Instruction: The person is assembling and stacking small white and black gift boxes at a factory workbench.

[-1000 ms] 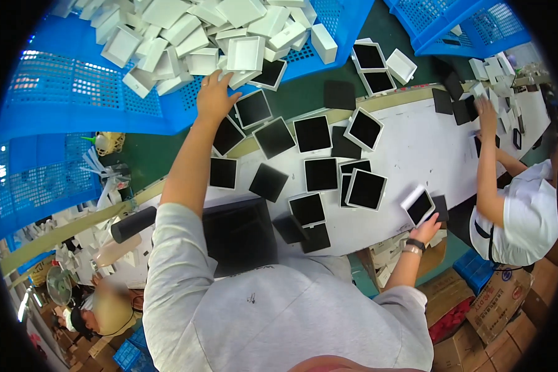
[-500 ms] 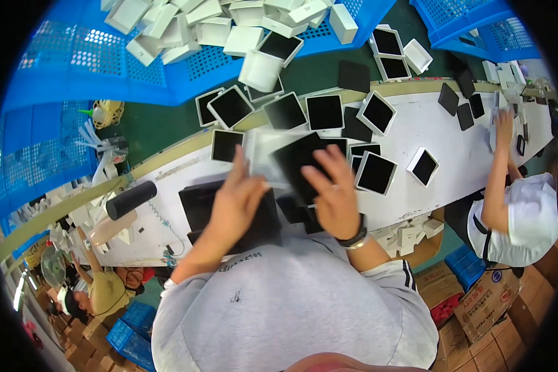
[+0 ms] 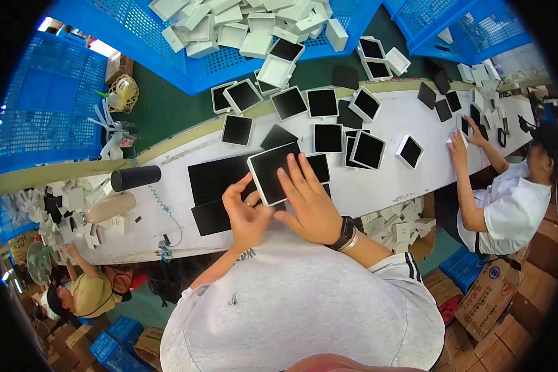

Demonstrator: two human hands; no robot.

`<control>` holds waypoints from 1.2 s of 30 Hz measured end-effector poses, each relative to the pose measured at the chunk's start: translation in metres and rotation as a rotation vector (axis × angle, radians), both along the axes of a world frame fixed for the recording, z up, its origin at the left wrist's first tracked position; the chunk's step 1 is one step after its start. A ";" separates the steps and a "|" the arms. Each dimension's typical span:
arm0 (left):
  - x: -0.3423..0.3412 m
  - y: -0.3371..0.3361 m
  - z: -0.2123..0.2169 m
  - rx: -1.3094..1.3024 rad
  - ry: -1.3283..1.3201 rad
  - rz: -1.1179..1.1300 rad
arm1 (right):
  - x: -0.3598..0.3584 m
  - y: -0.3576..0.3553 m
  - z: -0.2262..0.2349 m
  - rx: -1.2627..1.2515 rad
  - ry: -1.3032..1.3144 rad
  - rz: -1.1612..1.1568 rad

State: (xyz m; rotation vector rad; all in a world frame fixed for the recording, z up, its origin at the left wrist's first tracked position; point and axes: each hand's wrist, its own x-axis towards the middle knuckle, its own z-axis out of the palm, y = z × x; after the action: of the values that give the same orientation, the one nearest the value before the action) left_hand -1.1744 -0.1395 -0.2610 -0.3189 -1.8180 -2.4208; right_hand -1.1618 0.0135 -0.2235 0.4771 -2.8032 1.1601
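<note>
A white shallow box (image 3: 268, 197) with a black flat insert (image 3: 271, 170) in it is tilted in front of my chest. My left hand (image 3: 247, 214) grips the box's near left corner, a ring on one finger. Flat across the insert's right side lies my right hand (image 3: 313, 208), fingers stretched out; its wrist has a black watch and a bangle. Under and left of the box, black flat sheets (image 3: 220, 177) rest on the white table. Another black piece (image 3: 279, 137) lies just beyond the box.
Several white boxes with black inserts (image 3: 369, 150) are spread over the table (image 3: 366, 192). Beyond stands a blue crate (image 3: 198, 68) heaped with white boxes. A black cylinder (image 3: 135, 178) and a pinkish bottle (image 3: 108, 209) lie at left. Co-workers sit at right (image 3: 508, 208) and left.
The black piece that my right hand held apart is now inside the white box between my hands. My left hand has gone from pointing fingers to gripping the box.
</note>
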 end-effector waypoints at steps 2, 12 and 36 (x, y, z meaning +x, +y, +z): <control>-0.003 -0.017 0.008 0.411 -0.584 -0.070 | 0.008 0.002 -0.002 0.055 0.000 0.032; 0.003 -0.013 0.010 -0.042 -0.541 -0.300 | 0.021 0.009 -0.043 -1.257 -0.481 -0.354; -0.327 0.123 -0.123 -1.598 0.250 -0.073 | 0.095 0.282 -0.176 -1.027 -0.261 -1.390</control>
State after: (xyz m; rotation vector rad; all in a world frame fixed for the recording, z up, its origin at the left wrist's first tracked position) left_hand -1.5016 -0.0164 -0.3840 -0.6769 -3.0487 -0.3510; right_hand -1.0664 0.2957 -0.3997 -1.4277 -1.4227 1.7980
